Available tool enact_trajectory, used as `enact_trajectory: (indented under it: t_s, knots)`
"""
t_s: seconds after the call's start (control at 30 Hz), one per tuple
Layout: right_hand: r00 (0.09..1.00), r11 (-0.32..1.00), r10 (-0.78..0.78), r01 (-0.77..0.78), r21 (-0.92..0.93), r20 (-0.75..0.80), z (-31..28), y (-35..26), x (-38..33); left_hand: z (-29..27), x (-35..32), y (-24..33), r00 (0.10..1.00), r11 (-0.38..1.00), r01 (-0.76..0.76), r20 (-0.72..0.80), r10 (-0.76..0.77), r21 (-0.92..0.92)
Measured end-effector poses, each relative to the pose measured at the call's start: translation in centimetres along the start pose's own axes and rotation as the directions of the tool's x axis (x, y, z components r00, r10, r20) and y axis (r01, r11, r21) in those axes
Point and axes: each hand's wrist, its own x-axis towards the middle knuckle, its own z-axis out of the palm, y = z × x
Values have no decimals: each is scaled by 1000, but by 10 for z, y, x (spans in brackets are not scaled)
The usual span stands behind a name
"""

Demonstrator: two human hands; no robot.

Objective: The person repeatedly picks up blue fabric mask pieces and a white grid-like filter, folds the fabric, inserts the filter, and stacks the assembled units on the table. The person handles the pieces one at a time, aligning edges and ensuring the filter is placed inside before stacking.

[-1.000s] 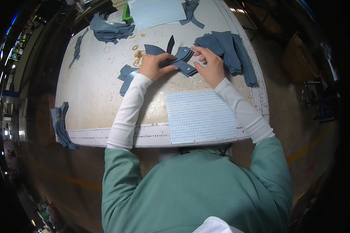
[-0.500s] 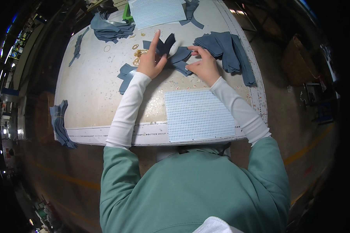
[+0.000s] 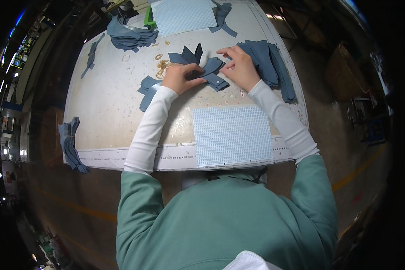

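Note:
My left hand [image 3: 181,79] is closed on a small bundle of blue-grey cut fabric pieces [image 3: 209,71] fanned out near the middle of the table, its thumb and fingers pinching their left part. A tiny white sticker [image 3: 218,82] lies on the lowest piece's right end. Just right of the bundle, my right hand [image 3: 242,67] hovers with thumb and forefinger apart and nothing visible between them. Beneath my left wrist another fabric bundle [image 3: 148,90] rests on the table. A sheet of small printed stickers [image 3: 232,135] lies between my forearms at the near edge.
A large fabric stack [image 3: 267,63] lies to the right, another pile [image 3: 129,35] at the far left. Rubber bands [image 3: 163,67] sit beyond my left hand. More sheets [image 3: 183,18] lie at the far edge beside a green holder [image 3: 149,17]. A tied bundle [image 3: 69,141] overhangs the near left corner.
My left hand has lowered its raised forefinger and closed on the fabric bundle. My right hand has drawn back from the bundle's right end, where a white sticker now shows.

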Motion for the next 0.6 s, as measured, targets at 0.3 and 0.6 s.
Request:
enact_trajectory:
  t_s: [0.3,0.6]
  knots:
    - [946,986,-166,153,70,278,-6,16,50,2,-1,-2,1000,1000,-16,-14,16,26]
    - [931,991,-131,117,63,340,5,23,56,2,0,-3,1000,1000,-25,-7,25,1]
